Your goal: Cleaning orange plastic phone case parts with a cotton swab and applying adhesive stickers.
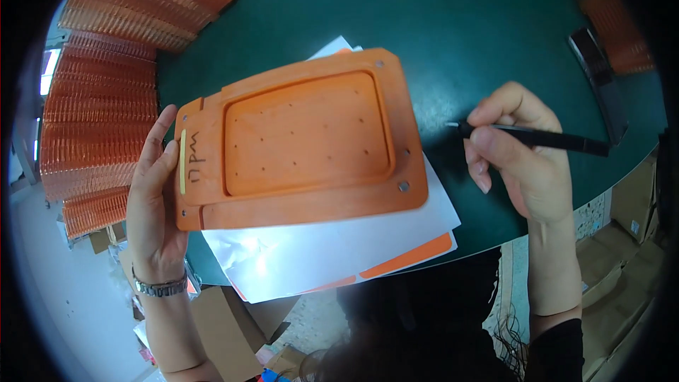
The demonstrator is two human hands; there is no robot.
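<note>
My left hand is closed on the left end of an orange plate, a rectangular mould-like piece with a shallow recess, small holes inside it and metal-lined holes near its corners. Dark handwriting and a narrow yellow strip mark its left end. The plate is held tilted above white sheets with orange patches. To its right, my right hand pinches a slim black pen-shaped tool. The tool's thin, pale tip points left toward the plate, apart from it. Whether that tip is a blade or a nib, I cannot tell.
Tall stacks of orange-brown ribbed pieces stand along the left of the green table. At the far right lie a long dark object and another orange-brown stack. Cardboard boxes sit below the table's right edge.
</note>
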